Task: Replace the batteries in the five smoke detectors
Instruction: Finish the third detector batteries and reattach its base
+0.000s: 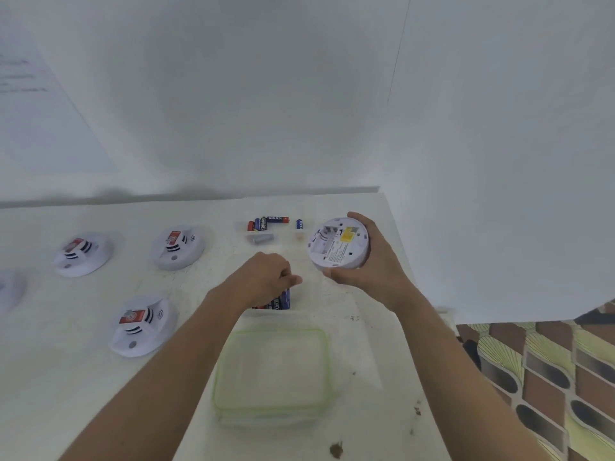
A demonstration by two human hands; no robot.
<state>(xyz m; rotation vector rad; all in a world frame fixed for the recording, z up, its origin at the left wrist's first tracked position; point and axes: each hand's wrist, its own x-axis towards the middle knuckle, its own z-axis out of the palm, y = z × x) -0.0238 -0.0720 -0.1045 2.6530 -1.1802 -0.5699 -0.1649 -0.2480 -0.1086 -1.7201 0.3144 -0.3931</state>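
Head view shows a white table [83,377] against a white wall. A lidded clear container [273,374] with green rim lies near the front edge. Three smoke detectors [143,326] lie on the left side. The right hand [369,261] grips one detector [338,243] with its back side up, compartment empty. The left hand [266,277] is curled over a box of batteries [281,301] and hides most of them; whether it pinches one, I cannot tell. More loose batteries [266,223] lie behind.
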